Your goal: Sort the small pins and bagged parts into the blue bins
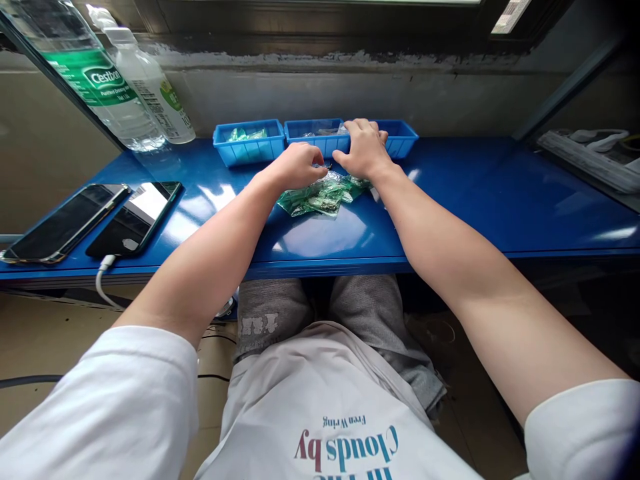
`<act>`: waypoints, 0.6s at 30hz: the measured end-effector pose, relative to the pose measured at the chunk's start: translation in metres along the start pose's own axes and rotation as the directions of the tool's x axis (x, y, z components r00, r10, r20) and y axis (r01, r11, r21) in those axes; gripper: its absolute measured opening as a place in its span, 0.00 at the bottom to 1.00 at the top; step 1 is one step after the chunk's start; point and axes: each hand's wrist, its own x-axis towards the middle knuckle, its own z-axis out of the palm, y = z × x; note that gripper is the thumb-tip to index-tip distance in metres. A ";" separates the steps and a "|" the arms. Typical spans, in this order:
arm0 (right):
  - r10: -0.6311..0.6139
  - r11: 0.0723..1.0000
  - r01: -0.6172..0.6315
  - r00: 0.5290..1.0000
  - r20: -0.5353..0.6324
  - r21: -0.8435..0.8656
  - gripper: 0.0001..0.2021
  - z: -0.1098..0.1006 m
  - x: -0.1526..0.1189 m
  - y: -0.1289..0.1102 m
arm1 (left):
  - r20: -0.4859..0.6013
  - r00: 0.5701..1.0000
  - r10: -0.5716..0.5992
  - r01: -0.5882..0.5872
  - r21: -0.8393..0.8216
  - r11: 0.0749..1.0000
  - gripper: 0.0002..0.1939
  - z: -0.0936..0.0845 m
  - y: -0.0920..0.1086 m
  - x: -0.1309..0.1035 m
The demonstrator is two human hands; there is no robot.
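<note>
Green-tinted clear plastic packets (320,200) lie in a pile on the blue tabletop, with small parts showing through. My left hand (299,165) is at the pile's back left edge, fingers curled in a pinch; a tiny dark tip shows by the fingertips, too small to name. My right hand (367,150) reaches over the join of the middle blue bin (317,143) and the right blue bin (404,139), thumb apart from the fingers. Clear packets are in the middle bin. Green packets sit inside the left blue bin (253,155). My right hand hides part of the right bin.
Two phones (65,223) lie at the left, one with a white charging cable (104,270) plugged in. A large water bottle (105,87) and a smaller bottle (155,93) stand at the back left. White items (590,150) lie at the far right.
</note>
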 end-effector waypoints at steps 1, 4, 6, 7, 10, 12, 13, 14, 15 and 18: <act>0.004 1.000 -0.004 1.000 -0.009 -0.002 0.36 -0.001 0.000 0.000 | 0.004 1.000 0.007 -0.007 0.004 1.000 0.17 0.000 0.000 0.000; -0.001 1.000 0.001 1.000 0.003 -0.004 0.38 0.000 0.000 0.001 | 0.019 1.000 0.013 -0.013 0.021 1.000 0.18 0.001 -0.001 0.001; -0.025 1.000 0.025 0.999 0.034 -0.001 0.38 0.002 0.000 0.001 | 0.032 0.999 0.008 -0.009 0.024 1.000 0.19 0.001 -0.002 0.001; -0.040 0.999 0.040 0.998 0.051 0.002 0.39 0.003 0.000 0.001 | 0.036 0.999 0.008 -0.009 0.024 1.000 0.18 0.001 -0.002 0.001; -0.062 0.998 0.062 0.994 0.090 0.004 0.43 0.005 -0.001 0.001 | 0.043 0.999 0.009 -0.010 0.017 1.000 0.18 0.001 -0.002 0.001; -0.047 0.999 0.047 0.996 0.081 -0.001 0.44 0.005 -0.001 0.000 | 0.046 0.999 0.009 -0.010 0.021 1.000 0.18 0.001 -0.002 0.001; -0.033 0.999 0.033 0.997 0.065 -0.002 0.44 0.005 -0.002 0.000 | 0.049 0.999 0.007 -0.009 0.024 1.000 0.18 0.001 -0.002 0.001; -0.019 1.000 0.019 0.999 0.050 -0.003 0.44 0.004 -0.002 -0.001 | 0.051 0.999 0.008 -0.009 0.028 1.000 0.18 0.001 -0.002 0.001; -0.010 1.000 0.010 0.999 0.042 -0.003 0.44 0.003 -0.002 -0.001 | 0.053 0.999 0.009 -0.010 0.032 0.999 0.18 0.001 -0.002 0.001; -0.019 1.000 0.020 0.997 0.073 -0.009 0.42 0.000 -0.003 -0.004 | 0.055 0.998 0.015 -0.016 0.025 1.000 0.18 0.001 -0.002 0.001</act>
